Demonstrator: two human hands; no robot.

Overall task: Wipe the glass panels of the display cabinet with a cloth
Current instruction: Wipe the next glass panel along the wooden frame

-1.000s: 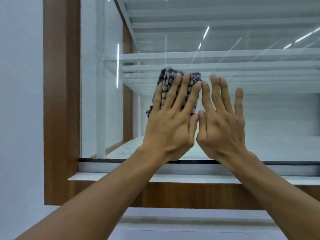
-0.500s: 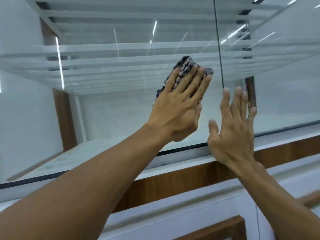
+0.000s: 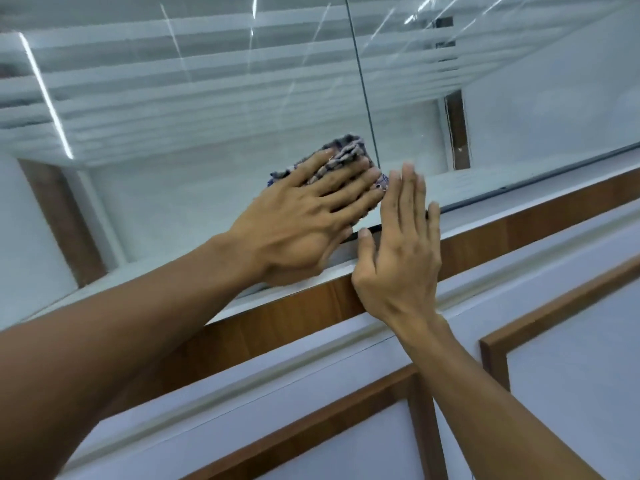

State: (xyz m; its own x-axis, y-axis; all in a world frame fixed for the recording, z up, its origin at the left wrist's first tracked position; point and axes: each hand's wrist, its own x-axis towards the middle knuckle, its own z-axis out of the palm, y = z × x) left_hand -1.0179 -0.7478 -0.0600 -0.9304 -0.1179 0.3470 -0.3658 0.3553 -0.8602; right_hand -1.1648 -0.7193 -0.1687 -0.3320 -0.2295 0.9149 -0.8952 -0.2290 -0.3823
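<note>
My left hand (image 3: 304,216) lies flat on a folded blue and pink checked cloth (image 3: 341,154), pressing it against the left glass panel (image 3: 194,140) near the panel's bottom edge. The cloth sits just left of the vertical seam (image 3: 363,88) between the two panels. Most of the cloth is hidden under my fingers. Beside it, my right hand (image 3: 401,251) is flat with fingers together, resting on the lower glass and the frame below the seam, holding nothing. The right glass panel (image 3: 526,109) stretches away to the right.
Below the glass runs a white ledge (image 3: 485,209) over a brown wooden rail (image 3: 540,216). Under that are white cabinet doors with wooden trim (image 3: 554,306). Inside the cabinet are glass shelves (image 3: 207,74) and a wooden post (image 3: 55,216) at the left.
My left hand has slid the cloth down the glass to the bottom edge. My right hand has dropped with it onto the frame. The view has tilted down, showing the lower doors.
</note>
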